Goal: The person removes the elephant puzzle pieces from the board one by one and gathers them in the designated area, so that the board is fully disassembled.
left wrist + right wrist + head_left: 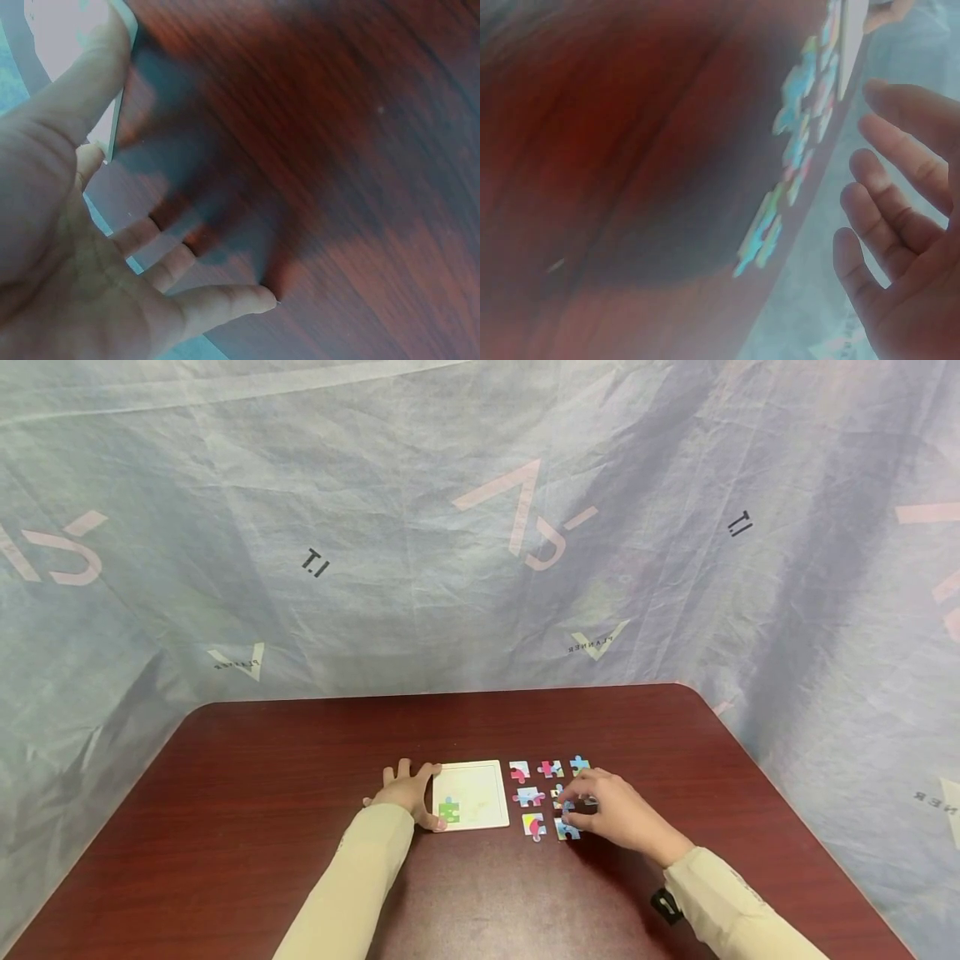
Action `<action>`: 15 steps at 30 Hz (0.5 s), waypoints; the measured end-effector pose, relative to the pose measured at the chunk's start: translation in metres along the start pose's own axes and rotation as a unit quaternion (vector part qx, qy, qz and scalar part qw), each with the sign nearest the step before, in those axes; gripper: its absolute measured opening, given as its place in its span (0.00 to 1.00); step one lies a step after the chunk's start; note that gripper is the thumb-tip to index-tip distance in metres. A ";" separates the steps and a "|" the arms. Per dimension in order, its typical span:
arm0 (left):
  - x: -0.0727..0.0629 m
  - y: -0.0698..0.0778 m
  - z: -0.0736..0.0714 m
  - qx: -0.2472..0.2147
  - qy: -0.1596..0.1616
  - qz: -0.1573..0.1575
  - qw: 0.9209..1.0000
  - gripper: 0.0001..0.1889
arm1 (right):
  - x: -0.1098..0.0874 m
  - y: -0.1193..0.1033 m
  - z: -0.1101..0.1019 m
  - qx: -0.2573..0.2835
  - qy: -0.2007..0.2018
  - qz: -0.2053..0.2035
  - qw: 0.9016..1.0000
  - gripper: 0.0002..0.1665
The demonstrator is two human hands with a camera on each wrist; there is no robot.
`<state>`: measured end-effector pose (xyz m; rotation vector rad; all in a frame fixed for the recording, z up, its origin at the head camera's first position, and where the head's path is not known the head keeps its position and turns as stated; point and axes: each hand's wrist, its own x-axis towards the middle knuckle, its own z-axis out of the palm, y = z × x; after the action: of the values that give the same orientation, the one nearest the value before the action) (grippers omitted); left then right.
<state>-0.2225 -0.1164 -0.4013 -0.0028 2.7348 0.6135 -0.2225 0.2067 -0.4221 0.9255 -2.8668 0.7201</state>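
Note:
A pale square puzzle tray (pixel 480 789) lies on the table with one green jigsaw piece (pixel 449 812) in its near left corner. My left hand (pixel 401 793) is spread at the tray's left side, thumb on the near corner and index finger at the far one. The left wrist view shows the other fingers of this left hand (pixel 112 277) outstretched to the tabletop. Over the loose jigsaw pieces (pixel 529 797) right of the tray is my right hand (pixel 618 810), fingers loosely bent. In the right wrist view this right hand (pixel 915 225) holds nothing; its fingers partly cover some pieces in the head view.
The loose pieces, several in number, lie in rough rows. A dark reddish wooden table (pixel 300 743) carries everything. A black object (pixel 665 906) shows by the right sleeve. Grey printed cloth (pixel 405 568) hangs behind and beside the table.

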 end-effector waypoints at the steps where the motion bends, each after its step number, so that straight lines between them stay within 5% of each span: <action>1: 0.001 -0.001 0.001 0.000 0.000 -0.001 1.000 0.48 | 0.002 -0.002 0.000 0.002 0.003 -0.004 1.000 0.08; 15: 0.009 -0.008 0.004 -0.003 0.001 0.001 1.000 0.50 | 0.029 -0.028 0.013 0.033 -0.002 -0.020 0.999 0.09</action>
<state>-0.2292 -0.1208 -0.4110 -0.0024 2.7354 0.6230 -0.2295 0.1645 -0.4170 0.9899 -2.8351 0.8142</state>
